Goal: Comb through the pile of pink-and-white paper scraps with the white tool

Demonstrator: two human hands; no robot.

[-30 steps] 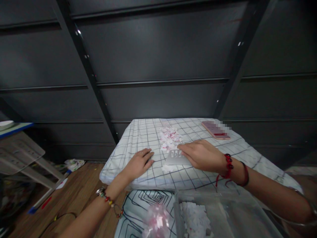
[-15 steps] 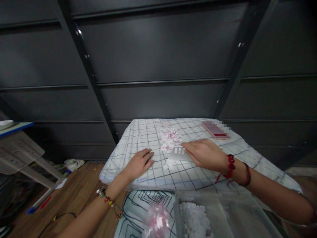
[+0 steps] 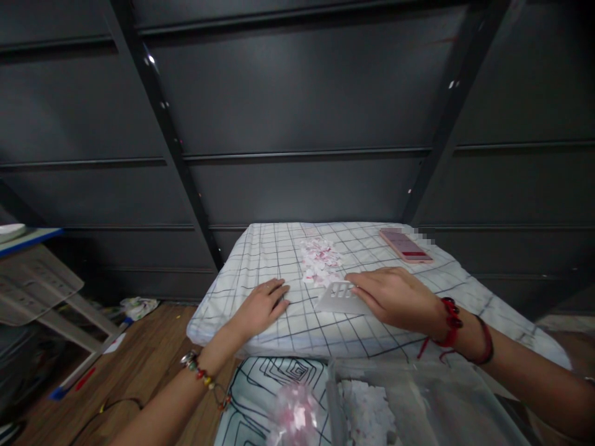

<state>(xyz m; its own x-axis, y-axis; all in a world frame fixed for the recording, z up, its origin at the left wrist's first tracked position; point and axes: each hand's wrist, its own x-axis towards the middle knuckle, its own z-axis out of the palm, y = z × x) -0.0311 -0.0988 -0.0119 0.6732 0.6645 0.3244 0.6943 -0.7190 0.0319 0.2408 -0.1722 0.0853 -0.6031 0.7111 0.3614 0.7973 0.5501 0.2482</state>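
My left hand (image 3: 264,307) lies flat on the checked tablecloth (image 3: 274,260), palm down with fingers loosely apart, left of the paper scraps. My right hand (image 3: 395,298) grips the right side of a white plastic scraper (image 3: 335,302) with several slots in it. The scraper is tilted with its long lower edge on the cloth. Just beyond it lies a loose pile of small white and pink paper scraps (image 3: 320,257). My fingers hide the scraper's right end.
A pink-edged phone (image 3: 405,246) lies at the table's back right. Below the near edge are a clear plastic bin (image 3: 331,396) with paper scraps (image 3: 367,412) inside, and a shiny pink plastic-wrapped bundle (image 3: 295,414). A dark panelled wall (image 3: 297,93) stands behind the table.
My right hand has drawn the scraper slightly toward me, away from the main pile. A few scraps that showed at its near edge are now out of sight. My left hand stays put.
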